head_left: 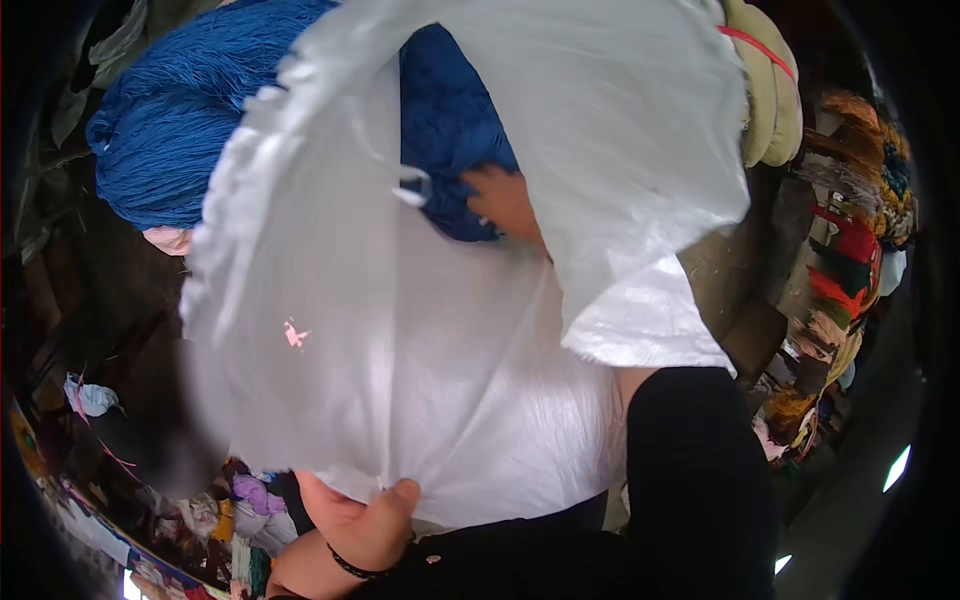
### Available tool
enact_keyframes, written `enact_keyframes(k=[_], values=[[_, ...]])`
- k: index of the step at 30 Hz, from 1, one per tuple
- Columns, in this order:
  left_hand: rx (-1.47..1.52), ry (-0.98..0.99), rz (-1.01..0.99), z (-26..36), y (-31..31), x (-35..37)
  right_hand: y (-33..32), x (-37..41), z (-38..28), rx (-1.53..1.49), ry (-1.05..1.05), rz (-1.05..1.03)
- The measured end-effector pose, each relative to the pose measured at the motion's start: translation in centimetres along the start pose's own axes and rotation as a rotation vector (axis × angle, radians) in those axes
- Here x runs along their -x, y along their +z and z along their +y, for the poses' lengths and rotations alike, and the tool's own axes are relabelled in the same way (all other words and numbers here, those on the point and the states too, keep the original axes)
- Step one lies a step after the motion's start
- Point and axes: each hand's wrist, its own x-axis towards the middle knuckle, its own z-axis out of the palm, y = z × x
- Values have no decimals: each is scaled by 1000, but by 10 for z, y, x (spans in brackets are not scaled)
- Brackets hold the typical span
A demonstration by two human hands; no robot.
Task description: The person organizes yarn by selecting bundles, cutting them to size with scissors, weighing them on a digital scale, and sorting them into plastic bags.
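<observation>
A large white plastic bag (480,400) spreads across the middle of the view, with a crimped edge on its left. My left hand (365,520), at the bottom with a dark braided bracelet on its wrist, pinches the bag's lower edge between thumb and fingers. Through a gap in the plastic a bundle of blue yarn (445,110) shows. My right hand (505,205) reaches into that gap, its slightly blurred fingers apart and resting against the blue yarn. White plastic covers most of the right forearm.
Another big hank of blue yarn (180,120) lies at the upper left. A cream bundle tied with a red string (765,90) sits at the upper right. Piles of many-coloured yarn (840,290) line the right side. Coloured bundles (255,500) lie at the lower left.
</observation>
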Motion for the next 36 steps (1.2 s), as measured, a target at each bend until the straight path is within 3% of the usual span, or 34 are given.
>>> enact_keyframes(k=[5,6,9,11,12,13,15,17,18,20,22,25,26,27,28,29,30,31,35,36], values=[[249,5,41,8,16,-3,-50,-19,59,-292,266,449],[247,16,37,8,17,-4,-51,-20,67,-516,441,374],[231,23,54,8,14,-4,-73,-20,35,-461,581,477],[214,21,81,10,14,-6,-50,-14,28,-36,264,543],[229,11,91,14,15,-8,-31,-11,28,96,152,404],[242,3,102,19,16,-10,-21,-11,18,77,178,292],[173,-33,92,21,12,-10,-6,-15,11,29,229,256],[-141,47,113,20,8,-8,-11,-21,6,-96,311,190],[-311,401,113,22,3,-14,-8,-22,13,-129,268,217],[-670,719,200,57,14,-11,-34,-26,11,-205,252,217],[-916,835,21,97,39,-5,-27,-26,21,-199,251,214],[-1133,695,-657,107,106,-43,-33,-23,26,-300,250,131],[-1387,326,-942,95,130,-67,-14,-25,31,-301,248,151],[-1643,109,-1086,79,166,-96,21,-29,40,-400,318,190],[-1835,69,-1142,60,199,-126,-4,-27,32,-367,297,172],[-2043,261,-1198,-8,212,-165,-28,-25,24,-335,275,155],[-2111,273,-1203,-55,224,-202,-55,-21,16,-319,316,121],[-2096,203,-1167,-83,228,-227,-80,-16,7,-301,356,86],[-1841,67,-954,-202,201,-249,-25,-11,31,-350,312,251],[-1797,67,-885,-228,191,-243,-24,-14,33,-352,330,196]])
